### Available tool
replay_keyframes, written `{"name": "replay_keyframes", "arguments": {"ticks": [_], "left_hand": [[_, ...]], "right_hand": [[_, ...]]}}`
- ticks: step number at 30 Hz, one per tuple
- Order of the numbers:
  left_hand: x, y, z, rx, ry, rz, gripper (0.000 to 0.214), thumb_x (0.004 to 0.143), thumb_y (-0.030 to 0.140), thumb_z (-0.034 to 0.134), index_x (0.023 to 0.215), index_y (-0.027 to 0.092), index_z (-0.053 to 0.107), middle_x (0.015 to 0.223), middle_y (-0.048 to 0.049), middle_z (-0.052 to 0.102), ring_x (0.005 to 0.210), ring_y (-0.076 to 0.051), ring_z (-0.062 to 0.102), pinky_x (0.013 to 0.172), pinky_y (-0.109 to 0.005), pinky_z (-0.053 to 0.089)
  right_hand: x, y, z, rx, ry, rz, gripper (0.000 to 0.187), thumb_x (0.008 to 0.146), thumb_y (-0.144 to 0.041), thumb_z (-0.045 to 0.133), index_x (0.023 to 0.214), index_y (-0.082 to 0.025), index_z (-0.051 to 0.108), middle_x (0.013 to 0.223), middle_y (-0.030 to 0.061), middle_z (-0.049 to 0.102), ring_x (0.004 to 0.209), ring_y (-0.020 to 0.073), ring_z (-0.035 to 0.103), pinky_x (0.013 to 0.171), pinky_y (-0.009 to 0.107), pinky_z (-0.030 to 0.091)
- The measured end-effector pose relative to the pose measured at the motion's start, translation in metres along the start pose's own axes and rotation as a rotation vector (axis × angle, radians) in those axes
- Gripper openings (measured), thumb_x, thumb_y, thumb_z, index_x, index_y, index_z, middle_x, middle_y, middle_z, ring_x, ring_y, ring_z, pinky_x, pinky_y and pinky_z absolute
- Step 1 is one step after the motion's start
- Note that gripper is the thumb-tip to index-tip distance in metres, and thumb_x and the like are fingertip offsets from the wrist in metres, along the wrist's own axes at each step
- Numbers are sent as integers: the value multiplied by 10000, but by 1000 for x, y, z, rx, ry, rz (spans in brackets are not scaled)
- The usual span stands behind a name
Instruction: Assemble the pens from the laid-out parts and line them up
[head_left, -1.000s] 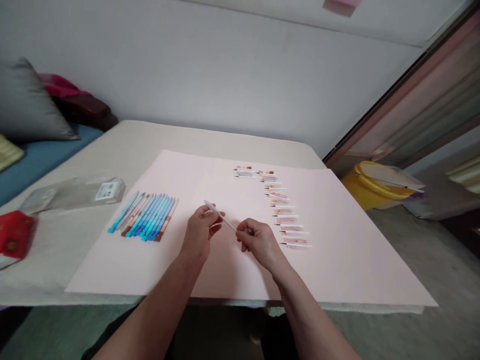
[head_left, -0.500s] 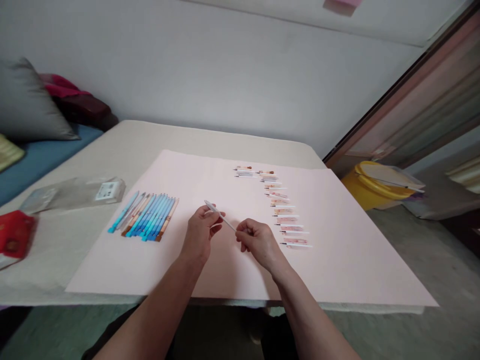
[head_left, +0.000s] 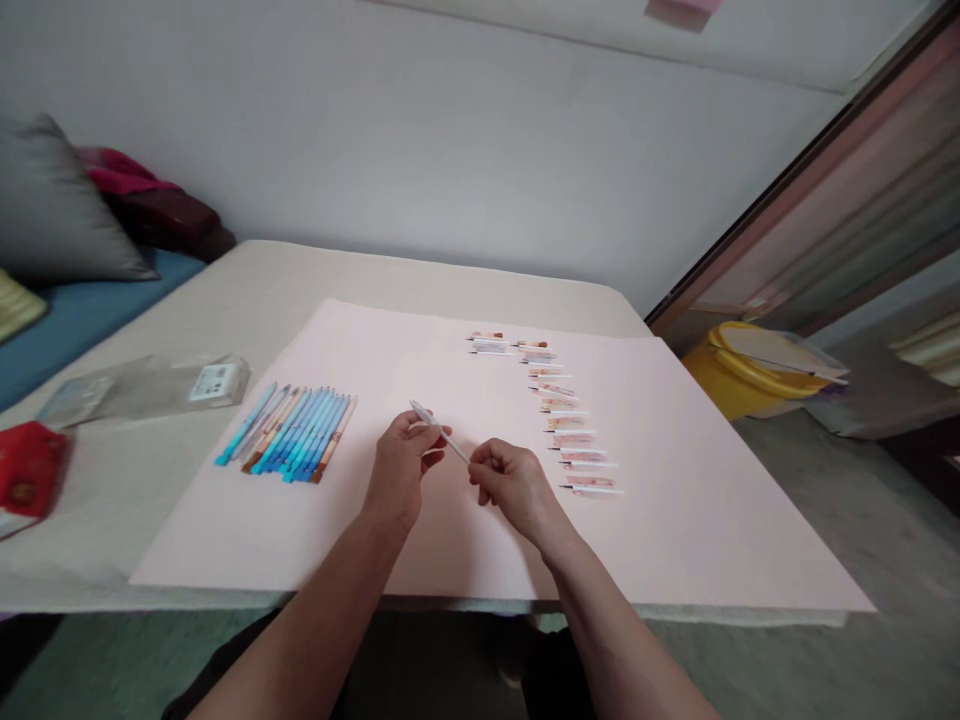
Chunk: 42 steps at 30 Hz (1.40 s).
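My left hand (head_left: 405, 455) is closed around a whitish pen barrel (head_left: 421, 411), whose tip points up and away to the left. From its lower end runs a thin white pen refill (head_left: 456, 448), pinched at the far end by the fingers of my right hand (head_left: 506, 480). How deep the refill sits inside the barrel is hidden by my left fingers. To the left lies a row of blue, brown and pale pens (head_left: 304, 435). On the right, several pairs of a white refill and a small patterned piece (head_left: 574, 440) form a column, with more at the top (head_left: 489, 348).
A pink sheet (head_left: 675, 530) covers much of the beige table (head_left: 187, 300). Left of it are a clear plastic package (head_left: 150, 390) and a red box (head_left: 30, 468). A yellow bucket (head_left: 720, 375) stands on the floor at right, and a wall (head_left: 450, 150) rises behind.
My right hand has shifted very slightly left toward my left hand, so a little less of the refill shows between them. Everything else has stayed put.
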<state>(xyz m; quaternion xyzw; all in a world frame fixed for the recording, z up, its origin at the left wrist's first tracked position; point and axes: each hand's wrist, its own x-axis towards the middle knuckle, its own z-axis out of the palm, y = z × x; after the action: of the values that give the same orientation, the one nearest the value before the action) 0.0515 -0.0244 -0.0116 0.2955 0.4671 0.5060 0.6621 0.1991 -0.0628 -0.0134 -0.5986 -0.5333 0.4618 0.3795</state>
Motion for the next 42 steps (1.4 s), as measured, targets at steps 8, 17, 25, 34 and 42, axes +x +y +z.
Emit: {"name": "replay_keyframes", "arguments": {"ticks": [8,17,25,34,42], "left_hand": [[5,1,-3,-10,32,17,286,676,267,670,928,181,568,879,-75,671,777,-141,583,706,-280,420],[-4,-4,4,38,-46,-25,238,677,261,661,886,182,578,854,-69,674,745,-137,585,694,-279,426],[-4,-7,5,39,-57,-25,223,696,267,647,892,187,578,862,-71,676,759,-136,594,690,-270,435],[-4,-4,3,-17,-85,-113,227,748,354,628,864,190,522,829,-71,669,708,-163,643,631,-283,483],[9,7,-9,-217,-11,-180,72,786,122,577,751,145,519,708,-88,648,668,-143,644,603,-228,529]], "right_hand": [[-1,-3,-1,22,-5,8,50,739,-173,522,716,-174,567,570,-40,575,449,83,555,445,179,378],[0,0,0,30,8,-9,49,745,-195,530,719,-172,566,573,-36,575,444,83,545,441,184,377],[2,3,2,50,33,-3,45,741,-195,530,712,-178,560,572,-46,569,433,75,533,434,181,370],[4,3,11,64,53,-12,49,737,-213,543,702,-179,553,536,-54,542,414,78,514,418,186,379],[5,-1,20,123,-4,-2,163,789,-334,546,757,-175,535,634,-15,602,444,92,561,402,184,377]]}}
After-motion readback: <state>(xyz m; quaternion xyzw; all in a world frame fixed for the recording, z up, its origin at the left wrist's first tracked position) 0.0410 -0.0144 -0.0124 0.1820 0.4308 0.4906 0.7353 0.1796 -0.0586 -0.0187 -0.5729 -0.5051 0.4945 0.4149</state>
